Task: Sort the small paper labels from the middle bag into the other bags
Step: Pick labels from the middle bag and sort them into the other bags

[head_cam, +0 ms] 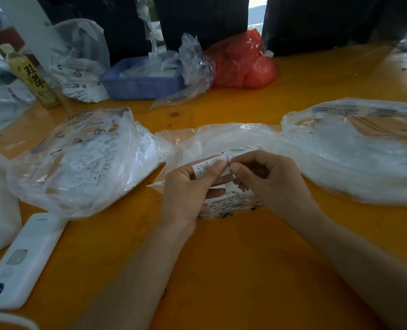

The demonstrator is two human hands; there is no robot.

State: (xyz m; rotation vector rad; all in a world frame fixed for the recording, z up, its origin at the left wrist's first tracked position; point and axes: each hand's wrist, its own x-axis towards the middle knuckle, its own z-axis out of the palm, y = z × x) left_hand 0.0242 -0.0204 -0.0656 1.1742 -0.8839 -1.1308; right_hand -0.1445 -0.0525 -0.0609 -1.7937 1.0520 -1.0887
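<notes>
Orange table (221,270) holds three clear bags. Over the middle bag (221,139), left hand (188,191) and right hand (269,179) pinch one paper label (206,166).

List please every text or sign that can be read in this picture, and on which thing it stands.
"双葵" (second character uncertain): bottle.
"S": labels in the left bag.
"M": middle bag; its printed warning lines are too blurred.
Recycling triangle: back bag.
Label held by both hands: print too small.
Right bag: print blurred.
</notes>
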